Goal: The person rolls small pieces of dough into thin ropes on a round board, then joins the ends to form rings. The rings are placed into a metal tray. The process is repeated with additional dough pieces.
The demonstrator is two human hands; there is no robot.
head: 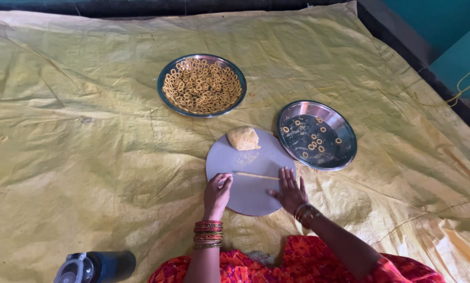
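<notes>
- Head view: a round grey rolling board (248, 183) lies on a crumpled yellow plastic sheet (88, 147) that covers the floor.
- A thin rope of yellow dough (256, 176) stretches across the middle of the board, roughly level, between the two hands.
- The left hand (217, 192) rests on the board's left edge with its fingers curled in loosely; the fingertips sit at the left end of the dough rope, and whether they pinch it cannot be told.
- The right hand (290, 191) lies flat with fingers spread and pressed down on the board, just beside the right end of the rope.
- A lump of yellow dough (243, 138) sits at the far edge of the board, apart from the rope.
- A steel plate (202, 85) farther out is heaped with small dough rings (201, 86).
- A second steel plate (317, 135) to the right of the board, just beside its rim, holds only a few scattered rings (313, 141).
- A stack of red and gold bangles (208, 233) circles the left wrist; darker bangles (305, 214) sit on the right wrist.
- A dark blue bottle (96, 267) lies at the lower left, near the person's red patterned garment (298, 262).
</notes>
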